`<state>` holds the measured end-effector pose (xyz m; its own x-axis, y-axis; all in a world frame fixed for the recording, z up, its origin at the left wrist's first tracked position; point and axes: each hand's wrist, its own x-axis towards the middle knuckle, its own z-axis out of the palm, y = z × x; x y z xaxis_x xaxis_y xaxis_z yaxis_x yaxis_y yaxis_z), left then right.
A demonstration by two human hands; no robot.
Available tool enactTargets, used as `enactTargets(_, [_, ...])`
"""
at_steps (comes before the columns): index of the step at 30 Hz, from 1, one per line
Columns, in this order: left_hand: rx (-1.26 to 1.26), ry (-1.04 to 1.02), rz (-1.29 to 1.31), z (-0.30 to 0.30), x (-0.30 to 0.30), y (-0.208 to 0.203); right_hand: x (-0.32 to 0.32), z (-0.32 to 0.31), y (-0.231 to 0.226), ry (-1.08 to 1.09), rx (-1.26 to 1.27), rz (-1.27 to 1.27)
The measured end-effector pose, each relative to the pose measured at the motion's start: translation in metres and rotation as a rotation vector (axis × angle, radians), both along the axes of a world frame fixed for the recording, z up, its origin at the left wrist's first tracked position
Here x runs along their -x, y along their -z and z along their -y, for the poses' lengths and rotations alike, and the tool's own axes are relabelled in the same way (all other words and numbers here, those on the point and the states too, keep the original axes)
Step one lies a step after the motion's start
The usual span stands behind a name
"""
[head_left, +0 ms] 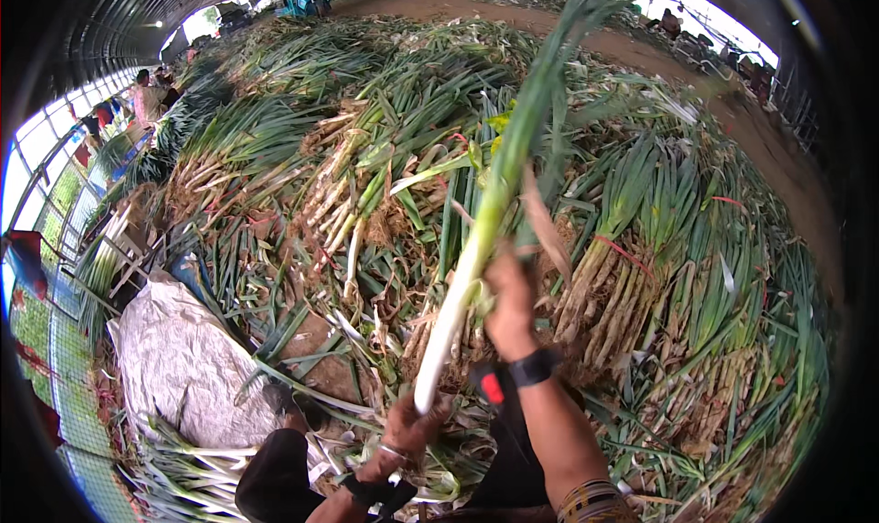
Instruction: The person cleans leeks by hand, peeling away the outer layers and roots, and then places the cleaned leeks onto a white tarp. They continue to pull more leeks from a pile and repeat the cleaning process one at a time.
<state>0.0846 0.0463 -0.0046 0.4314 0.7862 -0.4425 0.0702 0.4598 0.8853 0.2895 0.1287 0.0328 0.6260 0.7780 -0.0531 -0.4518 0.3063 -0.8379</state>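
While the left hand (414, 428) grasps the white lower end of a long leek (478, 234), the stalk leans up and away from the person, its long axis running from lower left to upper right and its green leaves pointing toward the upper edge. The right hand (511, 305) lies just to the right of the pale shaft, higher up than the left, so the left is nearer the base and the right nearer the leaves. A pale brown strip of leaf (547, 225) hangs beside the stalk, just above the right hand. Blur over that hand's fingers hides whether they close on the stalk, on the strip or on neither; I cannot tell. The base's very end is covered by the left hand's fingers, and the leaf tips smear out at the picture's upper edge. Behind the right hand, a bundle of leeks (588, 280) with a red tie (624, 254) is partly concealed.
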Motion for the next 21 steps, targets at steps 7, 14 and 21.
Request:
enactTargets(7, [-0.242,-0.02,-0.009,-0.058,0.064,-0.053,0.07,0.056,0.037,-0.827,0.367,0.105])
enactTargets(14, [-0.348,-0.001,-0.023,-0.046,0.105,-0.054,0.091,0.075,0.114,-1.409,0.672,1.403])
enactTargets(21, [-0.029,0.284,0.055,0.002,0.109,-0.011,0.01,0.004,-0.002,-0.586,0.025,0.325])
